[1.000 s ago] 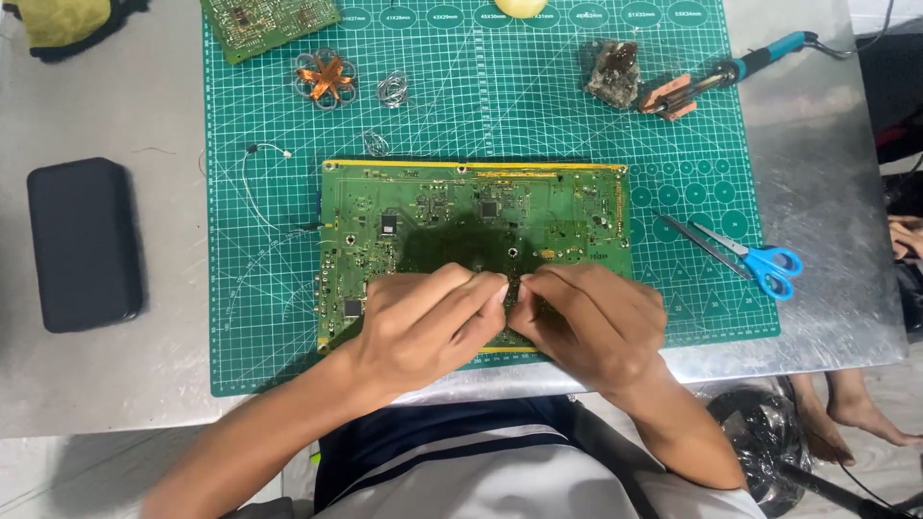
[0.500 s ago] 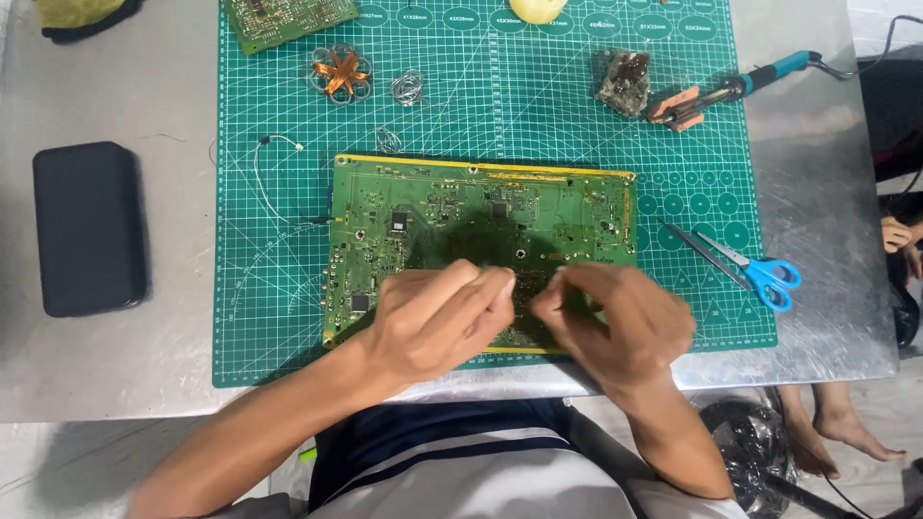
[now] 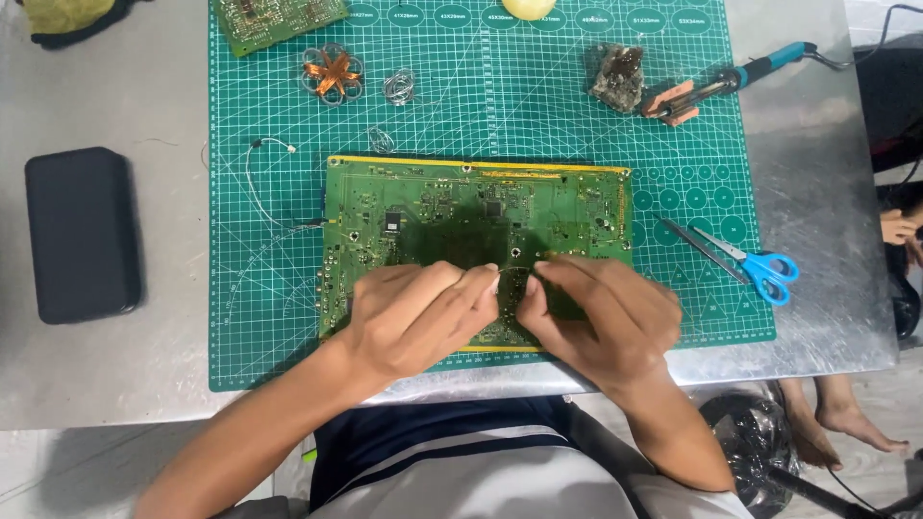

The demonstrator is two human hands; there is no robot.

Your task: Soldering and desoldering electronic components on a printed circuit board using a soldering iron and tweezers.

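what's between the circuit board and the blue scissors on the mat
In the head view, only bare green cutting mat lies between the large circuit board and the blue-handled scissors; nothing else sits in that gap.

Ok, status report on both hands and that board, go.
Left hand and right hand over circuit board, fingertips pinched close together at its near edge. What they pinch too small to tell. Scissors off right, clear.
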